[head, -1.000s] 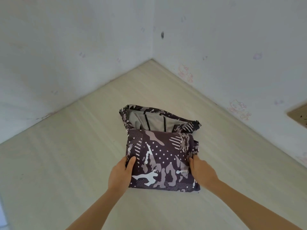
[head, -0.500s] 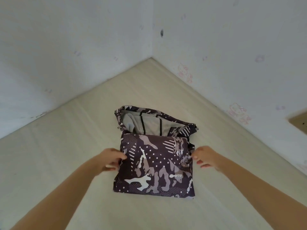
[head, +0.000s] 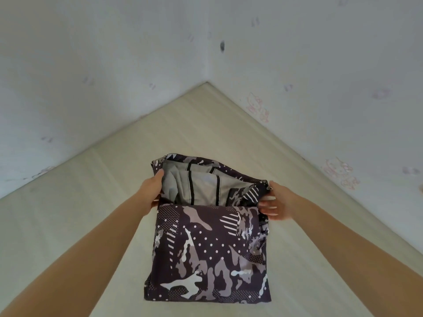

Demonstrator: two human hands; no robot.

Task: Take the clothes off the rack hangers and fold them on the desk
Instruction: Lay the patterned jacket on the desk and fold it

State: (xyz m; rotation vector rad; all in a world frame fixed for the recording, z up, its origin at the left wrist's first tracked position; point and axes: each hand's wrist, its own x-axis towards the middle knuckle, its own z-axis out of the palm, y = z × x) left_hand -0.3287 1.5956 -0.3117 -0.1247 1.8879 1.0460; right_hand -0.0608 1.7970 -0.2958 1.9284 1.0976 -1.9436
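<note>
We see the folded garment (head: 209,255) on the desk (head: 91,202), between left hand (head: 152,187) and right hand (head: 278,202), walls (head: 320,65) beyond both.

Bare forearms (no sleeves), bare hands (head: 278,201).

No text, brand, number or sign can be read anywhere; the jacket (head: 209,255) carries only a camouflage print of blotches, dots and stripes, no lettering; the faint pink marks on the wall (head: 320,92) look like scribbled drawings, too pale to read as words; the grey smudges there spell nothing either.
</note>
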